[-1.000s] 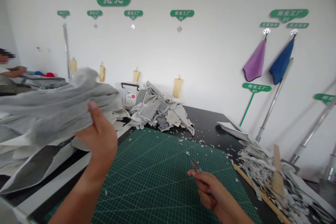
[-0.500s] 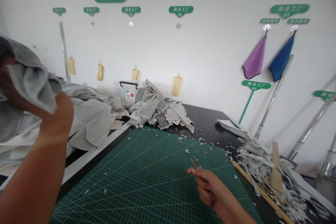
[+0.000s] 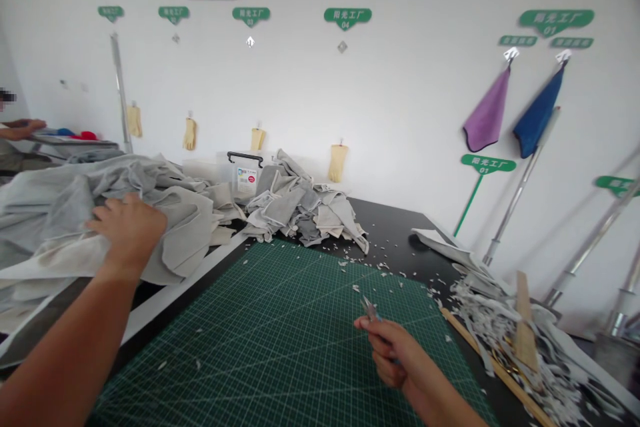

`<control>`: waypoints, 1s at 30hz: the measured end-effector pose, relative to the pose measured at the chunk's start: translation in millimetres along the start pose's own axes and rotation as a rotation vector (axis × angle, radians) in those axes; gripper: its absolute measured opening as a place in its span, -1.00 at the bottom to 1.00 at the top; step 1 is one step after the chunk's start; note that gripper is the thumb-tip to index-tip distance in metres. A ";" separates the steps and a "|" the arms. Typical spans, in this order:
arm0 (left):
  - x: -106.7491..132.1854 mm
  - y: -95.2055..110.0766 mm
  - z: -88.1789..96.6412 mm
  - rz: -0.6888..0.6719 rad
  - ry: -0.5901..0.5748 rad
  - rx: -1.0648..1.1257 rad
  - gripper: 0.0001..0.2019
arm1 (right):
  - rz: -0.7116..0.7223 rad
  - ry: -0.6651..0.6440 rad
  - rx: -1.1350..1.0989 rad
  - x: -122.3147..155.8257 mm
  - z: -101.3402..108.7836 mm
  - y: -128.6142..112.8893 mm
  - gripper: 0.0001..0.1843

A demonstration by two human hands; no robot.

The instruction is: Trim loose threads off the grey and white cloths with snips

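Note:
My left hand (image 3: 129, 230) is over the large pile of grey cloth pieces (image 3: 187, 230) on the left, palm down with its fingers apart. It seems to touch the top pieces. In my right hand (image 3: 403, 353) is a small pair of snips (image 3: 370, 309), its short silver blades pointing up and away from me. That hand is above the right part of the green cutting mat (image 3: 260, 327), fingers wrapped round the handle, which is mostly hidden. A few pale scraps lie on the mat.
A second heap of grey cloth pieces (image 3: 295, 207) lies behind the mat, beside a clear plastic box (image 3: 245, 170). Shredded trimmings (image 3: 480, 307), wooden strips (image 3: 524, 320) and scissors lie at the right. Another person's hand (image 3: 31, 125) shows at far left.
My left hand has come down from the upper left onto the pile. The grey cloth it held up is out of it. My right hand has barely moved.

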State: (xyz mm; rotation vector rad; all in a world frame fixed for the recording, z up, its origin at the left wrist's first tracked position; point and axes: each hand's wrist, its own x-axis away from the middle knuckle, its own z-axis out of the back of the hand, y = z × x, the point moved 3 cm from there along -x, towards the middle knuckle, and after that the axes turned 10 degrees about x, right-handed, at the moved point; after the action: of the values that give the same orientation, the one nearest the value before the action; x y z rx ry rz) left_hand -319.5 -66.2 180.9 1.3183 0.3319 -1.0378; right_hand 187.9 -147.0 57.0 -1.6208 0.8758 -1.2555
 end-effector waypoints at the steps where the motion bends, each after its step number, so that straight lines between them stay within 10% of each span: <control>1: 8.2 12.9 -0.3 0.041 0.104 -0.099 -0.55 | 0.011 0.001 0.029 -3.0 0.0 -0.6 -0.62; 3: 26.8 44.9 -15.6 -0.080 0.041 -0.157 -0.57 | 0.047 0.003 0.098 -12.0 1.9 -2.7 -0.59; 7: 81.7 88.5 -81.7 -0.215 -0.472 0.018 -0.70 | 0.111 -0.008 0.191 -36.2 9.7 -12.8 -0.51; 12: 186.0 123.1 -155.9 0.157 -1.257 0.621 -0.72 | 0.194 0.023 0.252 -69.9 12.9 -31.5 -0.48; 16: 246.5 163.9 -161.6 0.371 -1.715 0.988 -0.49 | 0.351 0.178 0.331 -104.1 9.8 -44.4 -0.49; 20: 258.0 181.5 -159.2 0.489 -1.792 1.138 -0.47 | 0.463 0.288 0.350 -136.0 3.8 -52.2 -0.51; 30: 248.2 149.0 -172.6 0.732 -1.774 1.211 -0.63 | 0.255 0.284 0.235 -201.0 4.8 -67.5 -0.64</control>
State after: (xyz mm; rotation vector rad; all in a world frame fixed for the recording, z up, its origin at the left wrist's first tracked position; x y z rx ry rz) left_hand -12.3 -32.5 46.4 0.7727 -2.1820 -1.3304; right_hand 145.3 60.6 49.2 -1.1253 1.0303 -1.3668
